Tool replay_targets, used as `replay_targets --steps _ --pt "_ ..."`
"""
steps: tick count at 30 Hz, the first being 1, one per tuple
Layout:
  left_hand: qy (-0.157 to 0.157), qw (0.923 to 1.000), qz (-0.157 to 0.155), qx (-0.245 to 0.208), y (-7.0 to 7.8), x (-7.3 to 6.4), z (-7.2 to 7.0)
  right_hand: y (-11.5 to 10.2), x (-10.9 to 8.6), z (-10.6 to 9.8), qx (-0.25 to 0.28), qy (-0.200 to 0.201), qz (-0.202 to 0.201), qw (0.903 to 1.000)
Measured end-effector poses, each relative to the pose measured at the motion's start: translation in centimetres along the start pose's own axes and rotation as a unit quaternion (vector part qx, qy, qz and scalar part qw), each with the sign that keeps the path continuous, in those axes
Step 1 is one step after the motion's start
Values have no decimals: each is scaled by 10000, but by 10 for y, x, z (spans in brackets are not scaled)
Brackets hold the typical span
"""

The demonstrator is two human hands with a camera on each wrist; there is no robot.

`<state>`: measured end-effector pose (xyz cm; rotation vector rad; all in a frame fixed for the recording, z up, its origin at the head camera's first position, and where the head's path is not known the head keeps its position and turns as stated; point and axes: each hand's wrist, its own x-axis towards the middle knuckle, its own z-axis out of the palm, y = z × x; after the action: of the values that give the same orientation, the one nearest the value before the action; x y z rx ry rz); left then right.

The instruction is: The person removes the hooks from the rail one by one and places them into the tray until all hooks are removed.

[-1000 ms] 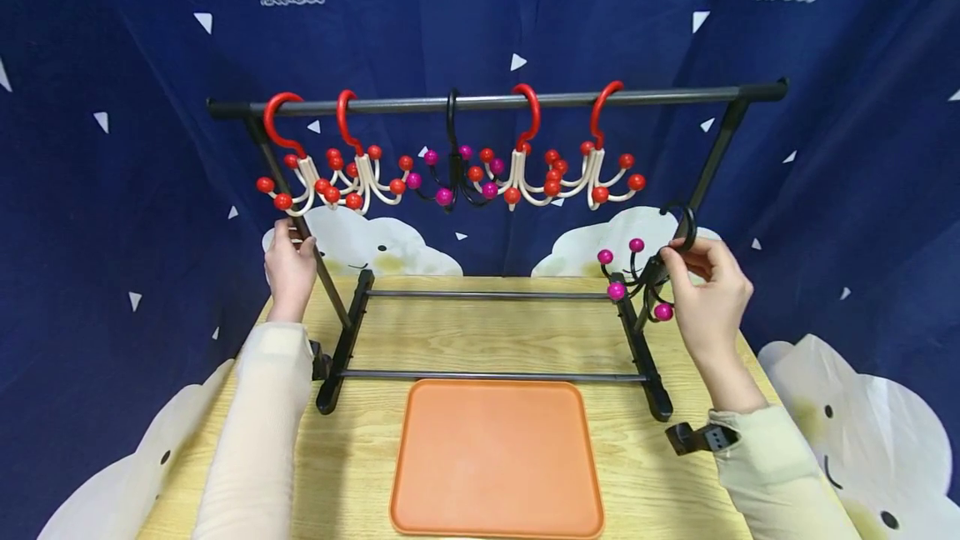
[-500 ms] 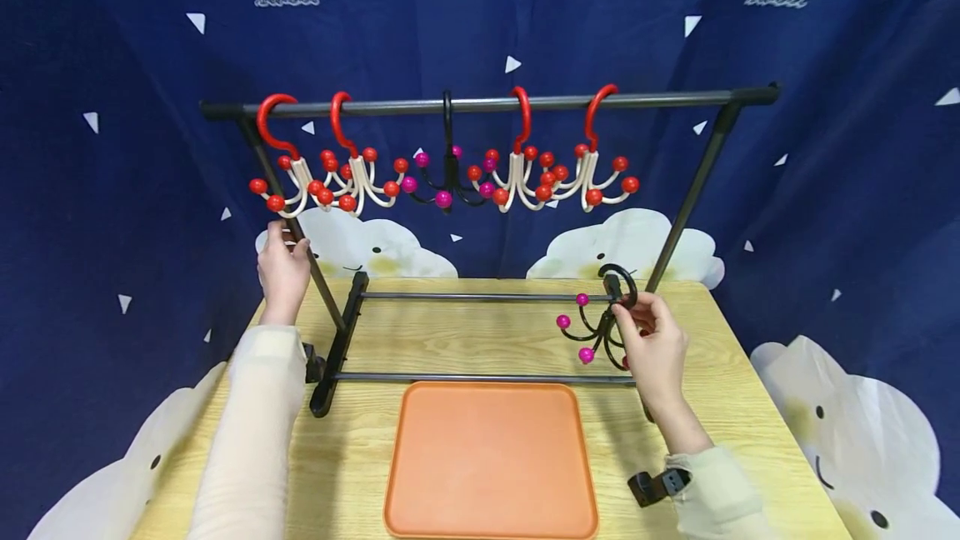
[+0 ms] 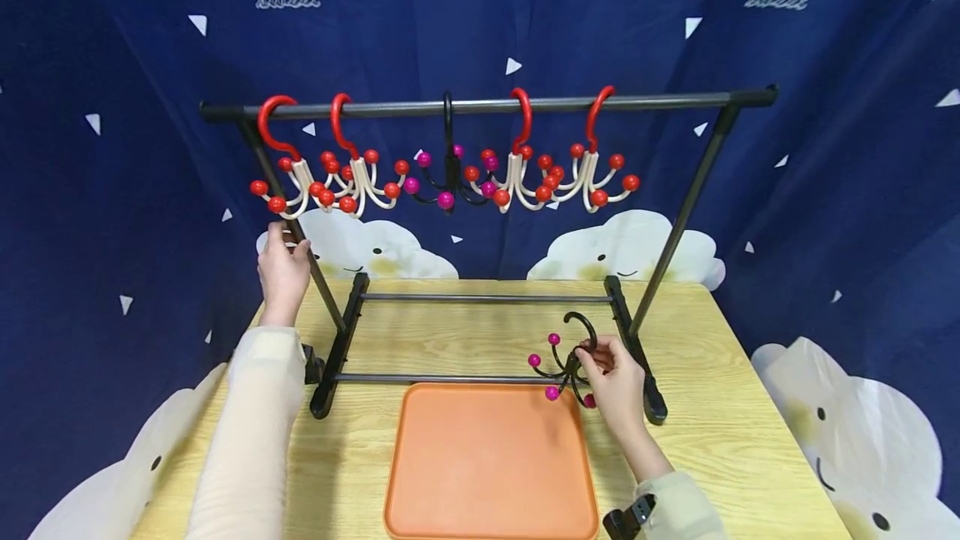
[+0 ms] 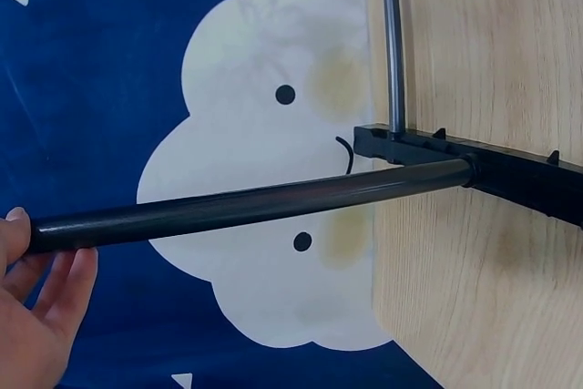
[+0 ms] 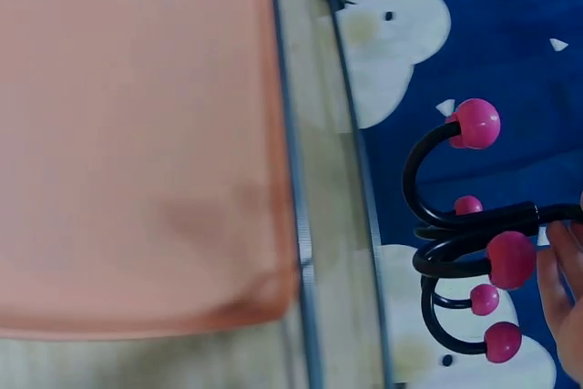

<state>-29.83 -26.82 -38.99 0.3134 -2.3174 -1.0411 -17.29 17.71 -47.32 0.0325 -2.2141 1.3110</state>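
Note:
My left hand (image 3: 285, 277) grips the left post (image 4: 255, 209) of a black garment rack; the left wrist view shows thumb and fingers around the tube. In my right hand (image 3: 618, 382) is a black multi-arm hook hanger (image 5: 483, 225) with pink ball tips, pinched near the base of its hook. It hangs over the far right corner of an orange tray (image 3: 491, 473), whose surface carries a faint shadow. On the rack's top bar (image 3: 645, 102) hang several cream hangers (image 3: 362, 177) with red hooks and red balls, and one black hanger (image 3: 452, 169) with pink balls.
The rack's black feet (image 3: 341, 348) stand on a wooden table (image 3: 735, 407), joined by two low crossbars (image 3: 487, 298). Behind it hangs a blue curtain (image 3: 480, 32) with white cloud patterns. The tray lies in front of the nearer crossbar.
My right hand has carried the black hanger down and to the left, from beside the right post to above the tray's far right corner. The left hand has stayed on its post.

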Motion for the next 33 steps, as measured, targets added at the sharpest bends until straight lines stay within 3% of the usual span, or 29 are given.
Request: replay_targets --steps 10,19,26,33 --pt "35 10000 -61 25 -2 1 -1 18 -25 14 -158 -528 140 9984" --pt "-21 10000 -46 84 0 0 0 34 -38 21 -308 -923 659 9931" --pt "37 10000 -27 67 -1 1 1 37 -46 21 -358 -988 423 9936" --pt "16 10000 55 69 -1 1 1 40 -53 22 -424 -1353 594 9881"
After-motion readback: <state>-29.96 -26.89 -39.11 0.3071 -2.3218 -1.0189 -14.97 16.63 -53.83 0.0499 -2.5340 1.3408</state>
